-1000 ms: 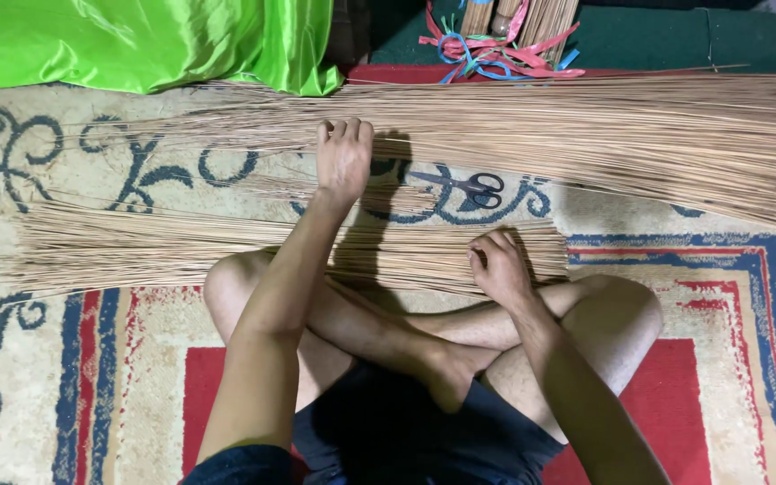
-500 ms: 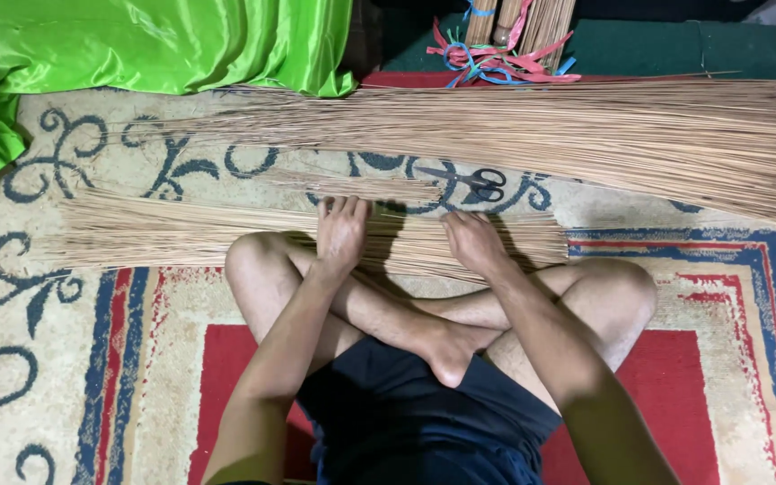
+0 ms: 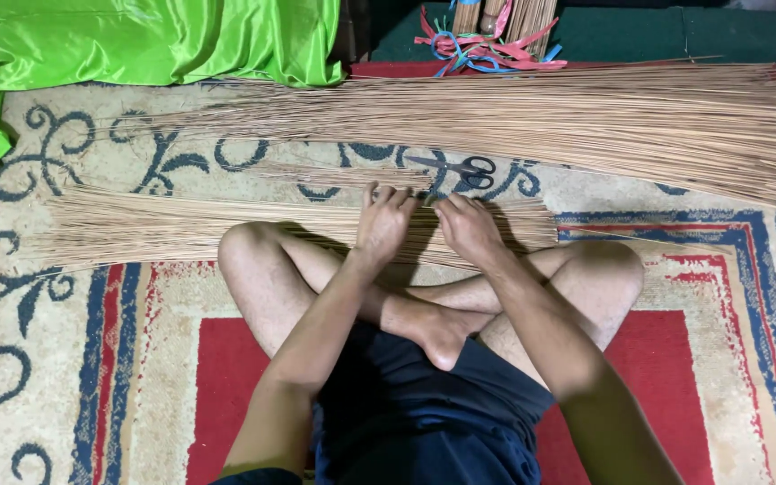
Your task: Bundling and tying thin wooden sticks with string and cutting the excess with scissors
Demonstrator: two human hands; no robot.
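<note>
I sit cross-legged on a patterned rug. A flat bundle of thin tan sticks (image 3: 154,226) lies across the rug just in front of my shins. My left hand (image 3: 383,221) and my right hand (image 3: 467,226) rest side by side on this bundle near its middle, fingers curled down over the sticks. A small thin bunch of sticks (image 3: 343,175) lies just beyond my fingertips. A pair of black-handled scissors (image 3: 460,167) lies past it, close to my right hand.
A much larger spread of long sticks (image 3: 586,117) stretches across the rug farther out. Green shiny cloth (image 3: 136,40) lies at the top left. Red, blue and pink ribbons (image 3: 487,49) and upright stick bundles sit at the top centre.
My left hand drew back from the far pile to the near bundle. Both hands now sit close together on it. The view shifted slightly, showing the scissors.
</note>
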